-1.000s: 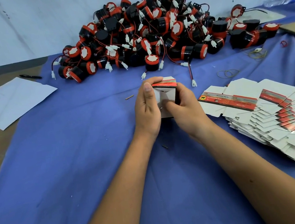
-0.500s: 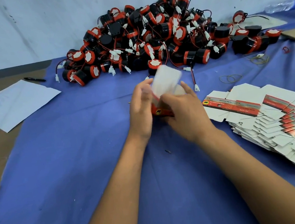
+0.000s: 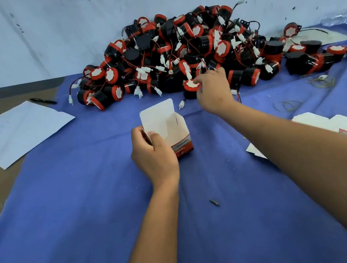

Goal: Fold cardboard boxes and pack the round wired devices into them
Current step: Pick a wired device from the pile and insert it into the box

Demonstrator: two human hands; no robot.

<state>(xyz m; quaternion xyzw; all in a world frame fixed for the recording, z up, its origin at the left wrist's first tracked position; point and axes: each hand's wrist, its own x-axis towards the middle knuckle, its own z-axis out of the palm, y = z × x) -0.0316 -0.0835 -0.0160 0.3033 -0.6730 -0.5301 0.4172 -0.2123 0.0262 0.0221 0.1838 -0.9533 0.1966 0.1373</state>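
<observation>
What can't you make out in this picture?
- Head view: the print on the box is too small and blurred to read.
- The right hand's fingers, at a round wired device, are hidden by the hand's back.
- The flat box stack is covered by the right forearm and cut off at the edge.

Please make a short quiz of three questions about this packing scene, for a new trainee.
1. True or false: the box has its top flap open.
2. Which hand holds the box: A left hand, B right hand?
3. What do the right hand's fingers touch?

Key: 1 true. 2 A. 3 a round device at the front of the pile.
</observation>
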